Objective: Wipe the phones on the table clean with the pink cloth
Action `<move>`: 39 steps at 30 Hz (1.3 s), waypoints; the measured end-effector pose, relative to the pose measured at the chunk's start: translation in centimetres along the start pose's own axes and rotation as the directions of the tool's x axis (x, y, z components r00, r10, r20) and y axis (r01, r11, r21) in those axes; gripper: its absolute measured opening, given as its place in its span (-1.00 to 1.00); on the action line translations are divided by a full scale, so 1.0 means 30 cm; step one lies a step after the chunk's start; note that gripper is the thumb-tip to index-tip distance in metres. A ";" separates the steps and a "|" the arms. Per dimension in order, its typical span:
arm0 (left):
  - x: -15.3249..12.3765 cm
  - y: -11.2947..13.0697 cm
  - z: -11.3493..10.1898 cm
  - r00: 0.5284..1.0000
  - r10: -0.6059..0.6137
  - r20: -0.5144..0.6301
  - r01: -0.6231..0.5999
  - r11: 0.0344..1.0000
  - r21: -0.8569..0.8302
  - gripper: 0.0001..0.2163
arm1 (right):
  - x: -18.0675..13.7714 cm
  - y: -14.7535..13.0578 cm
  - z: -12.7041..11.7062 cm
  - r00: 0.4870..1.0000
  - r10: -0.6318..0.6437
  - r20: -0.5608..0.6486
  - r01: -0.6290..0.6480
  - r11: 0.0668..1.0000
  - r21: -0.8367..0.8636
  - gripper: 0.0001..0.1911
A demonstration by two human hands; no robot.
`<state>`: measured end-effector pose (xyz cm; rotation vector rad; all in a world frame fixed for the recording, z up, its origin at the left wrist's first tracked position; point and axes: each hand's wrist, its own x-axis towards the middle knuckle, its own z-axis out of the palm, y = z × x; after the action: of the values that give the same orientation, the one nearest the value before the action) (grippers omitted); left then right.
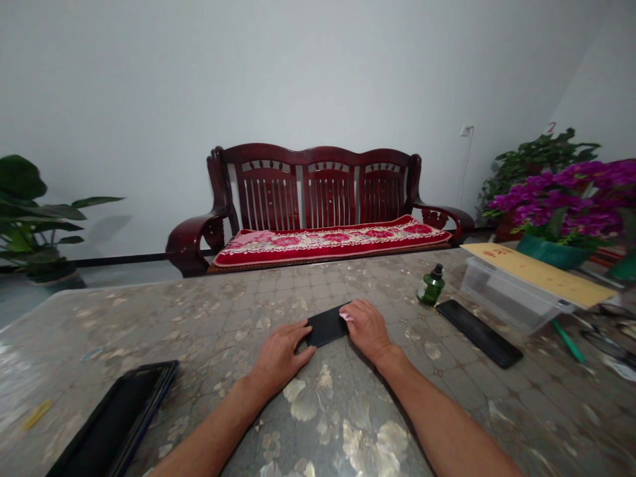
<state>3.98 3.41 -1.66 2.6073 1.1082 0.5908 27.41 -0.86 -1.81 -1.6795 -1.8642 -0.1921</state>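
Note:
A small black phone (326, 324) lies flat on the patterned table (209, 311) in front of me. My left hand (279, 353) rests at its near left corner, fingers curled against its edge. My right hand (366, 328) lies over the phone's right end, fingers bent, with something small and pink (346, 317) pinched at the fingertips against the phone.
A second black phone (478, 332) lies to the right, beside a small green bottle (430, 285) and a clear plastic box (511, 295) under a yellow envelope (539, 272). A dark tablet (115, 422) sits near left. Purple flowers (566, 199) stand far right, a red wooden bench (322, 212) behind.

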 end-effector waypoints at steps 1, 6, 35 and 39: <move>0.000 -0.002 0.002 1.000 0.001 -0.005 -0.001 1.000 0.000 -0.66 | -0.001 -0.003 0.001 1.000 -0.018 0.003 0.018 1.000 0.016 -0.77; 0.002 -0.011 0.015 1.000 0.012 -0.020 -0.012 1.000 -0.003 -0.66 | -0.009 -0.025 0.008 0.984 -0.173 0.046 0.168 0.981 0.100 -0.77; 0.003 -0.001 0.007 1.000 -0.001 -0.025 0.001 1.000 -0.024 -0.68 | 0.023 -0.058 0.020 0.993 -0.097 0.074 0.096 0.995 0.028 -0.79; 0.002 -0.006 0.012 0.999 0.006 -0.034 -0.007 0.999 -0.031 -0.68 | 0.024 -0.080 0.023 0.984 -0.153 0.091 0.149 0.988 0.049 -0.80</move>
<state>4.05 3.56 -2.04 2.5849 1.0921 0.6515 24.91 -0.34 -1.29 -1.5440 -2.0534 -0.1366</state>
